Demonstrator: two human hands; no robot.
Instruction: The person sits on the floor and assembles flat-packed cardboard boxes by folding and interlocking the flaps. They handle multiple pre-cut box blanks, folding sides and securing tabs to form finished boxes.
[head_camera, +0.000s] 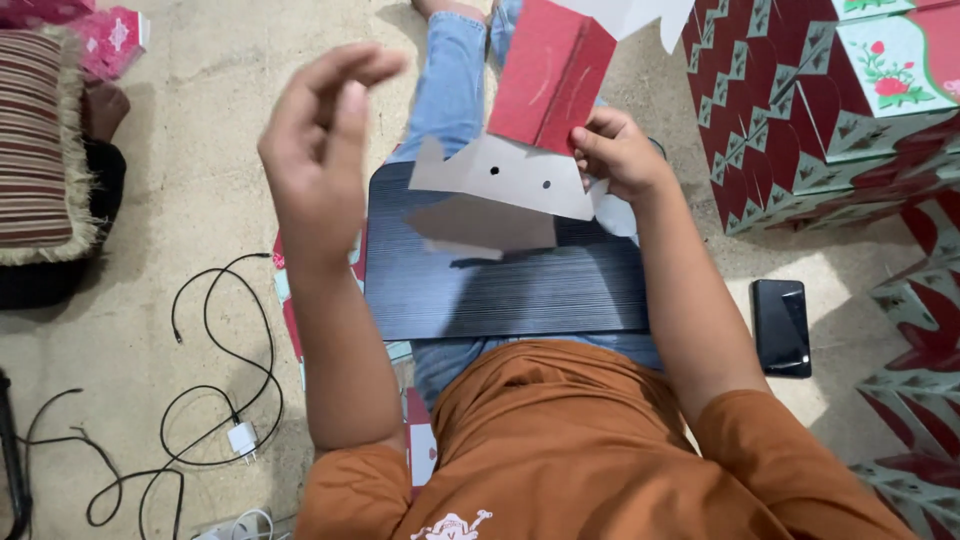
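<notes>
My right hand (617, 152) grips a partly folded cardboard box blank (548, 75), red outside and grey-white inside, holding it up by its lower edge. Its grey flap (505, 175) with two small holes hangs over a dark ribbed board (510, 285) that rests across my lap. My left hand (322, 150) is raised to the left of the blank, fingers loosely curled and apart, holding nothing and touching nothing.
Stacks of red patterned boxes (800, 110) stand at the right, more (920, 380) near the right edge. A black phone (781, 326) lies on the floor. Black cables and a white charger (241, 437) lie at left, by a striped cushion (38, 140).
</notes>
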